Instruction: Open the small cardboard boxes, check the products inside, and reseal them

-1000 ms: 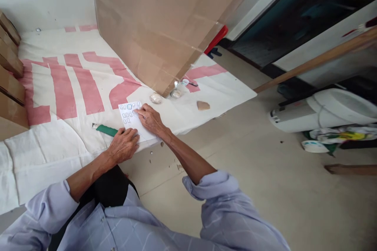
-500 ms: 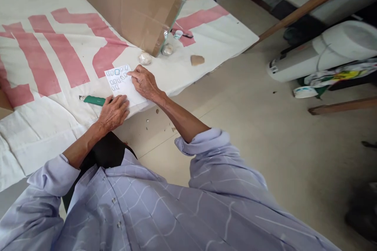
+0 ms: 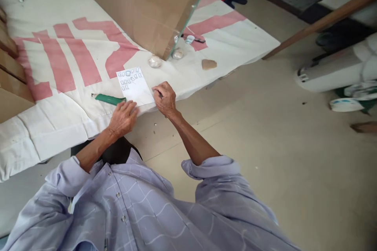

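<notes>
A white sheet of paper [image 3: 141, 93] with rows of small drawn box shapes lies near the table's front edge. My left hand [image 3: 123, 117] rests with fingers stretched out at the paper's lower left corner. Beside its fingertips is a green utility knife [image 3: 108, 99], its tip pointing left. My right hand [image 3: 165, 100] is closed at the paper's right edge, off the drawn shapes. A short dark part of what looks like a pen [image 3: 160, 94] shows between its fingers; the rest is hidden.
A large pane with brown backing [image 3: 135, 8] stands behind the paper. Two round clear-wrapped lumps [image 3: 154, 61] sit by its lower corner. A brown scrap [image 3: 209, 64] lies to the right on the white and red cloth [image 3: 91, 47]. Cardboard boxes [image 3: 13, 94] are at left.
My right hand has drawn back from the drawn shapes to the paper's right edge, uncovering the end of the second row. My left hand stays by the lower corner. The camera view has shifted.
</notes>
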Demonstrator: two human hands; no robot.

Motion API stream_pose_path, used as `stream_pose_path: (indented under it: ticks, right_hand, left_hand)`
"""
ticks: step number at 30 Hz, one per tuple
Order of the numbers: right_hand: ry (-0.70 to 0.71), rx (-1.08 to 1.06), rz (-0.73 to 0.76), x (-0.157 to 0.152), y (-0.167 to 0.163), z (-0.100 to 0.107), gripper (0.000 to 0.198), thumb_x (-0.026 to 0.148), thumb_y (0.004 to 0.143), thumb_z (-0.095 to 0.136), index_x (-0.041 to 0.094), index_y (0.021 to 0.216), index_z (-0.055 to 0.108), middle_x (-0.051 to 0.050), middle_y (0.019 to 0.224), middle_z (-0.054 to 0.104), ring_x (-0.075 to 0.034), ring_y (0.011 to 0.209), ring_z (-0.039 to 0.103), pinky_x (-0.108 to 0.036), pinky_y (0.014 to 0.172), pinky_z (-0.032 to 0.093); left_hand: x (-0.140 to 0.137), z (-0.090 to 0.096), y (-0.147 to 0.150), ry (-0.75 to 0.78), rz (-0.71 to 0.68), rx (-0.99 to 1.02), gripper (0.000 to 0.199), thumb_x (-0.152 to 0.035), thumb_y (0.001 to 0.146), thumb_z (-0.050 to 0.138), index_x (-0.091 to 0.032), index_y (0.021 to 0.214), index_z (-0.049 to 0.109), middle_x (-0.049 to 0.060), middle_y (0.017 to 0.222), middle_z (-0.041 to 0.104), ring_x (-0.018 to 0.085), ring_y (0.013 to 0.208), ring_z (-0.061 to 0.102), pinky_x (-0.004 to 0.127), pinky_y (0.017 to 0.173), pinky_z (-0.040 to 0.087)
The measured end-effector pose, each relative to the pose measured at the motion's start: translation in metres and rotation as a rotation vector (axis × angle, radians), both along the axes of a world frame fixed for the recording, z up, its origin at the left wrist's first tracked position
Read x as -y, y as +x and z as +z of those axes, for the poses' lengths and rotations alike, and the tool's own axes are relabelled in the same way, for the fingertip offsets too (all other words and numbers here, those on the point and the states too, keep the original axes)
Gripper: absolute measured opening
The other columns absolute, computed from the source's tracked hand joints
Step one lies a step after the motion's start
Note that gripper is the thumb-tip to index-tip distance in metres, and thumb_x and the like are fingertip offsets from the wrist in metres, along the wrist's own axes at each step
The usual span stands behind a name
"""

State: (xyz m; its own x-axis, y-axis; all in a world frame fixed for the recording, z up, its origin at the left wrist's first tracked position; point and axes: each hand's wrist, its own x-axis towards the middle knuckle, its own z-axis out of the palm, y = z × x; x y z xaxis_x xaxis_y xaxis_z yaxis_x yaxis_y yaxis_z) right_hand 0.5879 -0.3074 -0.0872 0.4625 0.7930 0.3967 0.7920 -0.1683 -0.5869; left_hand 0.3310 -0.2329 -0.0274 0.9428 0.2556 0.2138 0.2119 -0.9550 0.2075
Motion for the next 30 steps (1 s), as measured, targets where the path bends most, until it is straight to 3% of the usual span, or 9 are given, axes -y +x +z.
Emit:
stream_pose_path:
  ticks: [4,8,12,16,20,24,30]
  right_hand:
    - [-0.026,0.010,-0.039,-0.003,-0.006,-0.003,0.037,0.018,0.099,0.047,0.024,0.111,0.082,-0.012,0.109,0.070,-0.031,0.110,0.066,-0.046,0.103,0.056]
    - [-0.041,0.038,-0.050,-0.003,-0.008,-0.004,0.039,0.019,0.099,0.047,0.023,0.114,0.082,-0.013,0.110,0.071,-0.033,0.113,0.065,-0.048,0.107,0.055]
    - [-0.105,0.098,-0.022,0.000,-0.012,-0.005,0.034,0.032,0.103,0.054,0.022,0.121,0.082,-0.015,0.115,0.072,-0.035,0.115,0.063,-0.050,0.107,0.053]
    - [-0.189,0.147,0.026,0.002,-0.018,-0.002,0.042,0.043,0.097,0.068,0.021,0.130,0.080,-0.018,0.125,0.069,-0.038,0.120,0.061,-0.053,0.106,0.051]
    - [-0.227,0.141,-0.005,-0.001,-0.027,0.003,0.045,0.044,0.098,0.067,0.018,0.132,0.080,-0.020,0.130,0.067,-0.040,0.122,0.058,-0.054,0.106,0.050]
    - [-0.230,0.140,-0.062,-0.007,-0.037,0.007,0.044,0.044,0.099,0.065,0.018,0.132,0.079,-0.020,0.132,0.066,-0.039,0.122,0.057,-0.054,0.105,0.049]
    - [-0.192,0.147,-0.090,-0.009,-0.043,0.007,0.041,0.045,0.099,0.065,0.020,0.128,0.080,-0.018,0.129,0.068,-0.037,0.120,0.057,-0.051,0.103,0.049]
  left_hand:
    - [0.040,0.000,-0.026,-0.026,0.081,0.043,0.034,-0.016,0.110,0.050,-0.017,0.134,0.073,0.021,0.148,0.072,0.035,0.146,0.063,0.059,0.116,0.051]
    - [0.067,-0.004,-0.051,-0.094,0.238,0.107,0.029,-0.016,0.110,0.051,-0.018,0.126,0.075,0.018,0.133,0.078,0.031,0.126,0.072,0.051,0.100,0.058]
    - [0.082,-0.011,-0.065,-0.178,0.323,0.134,0.027,-0.015,0.111,0.052,-0.019,0.109,0.078,0.013,0.115,0.081,0.026,0.108,0.075,0.044,0.095,0.059]
    - [0.086,-0.011,-0.074,-0.181,0.326,0.122,0.026,-0.016,0.111,0.054,-0.019,0.102,0.078,0.011,0.108,0.081,0.025,0.105,0.075,0.042,0.094,0.059]
    - [0.077,-0.003,-0.076,-0.122,0.342,0.147,0.025,-0.018,0.110,0.054,-0.021,0.107,0.078,0.015,0.124,0.080,0.030,0.122,0.073,0.048,0.098,0.061]
    - [0.057,0.002,-0.059,-0.034,0.345,0.098,0.031,-0.027,0.108,0.063,-0.021,0.138,0.070,0.020,0.156,0.068,0.039,0.153,0.057,0.057,0.109,0.057]
    - [0.036,0.002,-0.028,-0.047,0.333,-0.022,0.046,-0.030,0.105,0.069,-0.018,0.148,0.062,0.024,0.166,0.060,0.044,0.159,0.051,0.064,0.114,0.053]
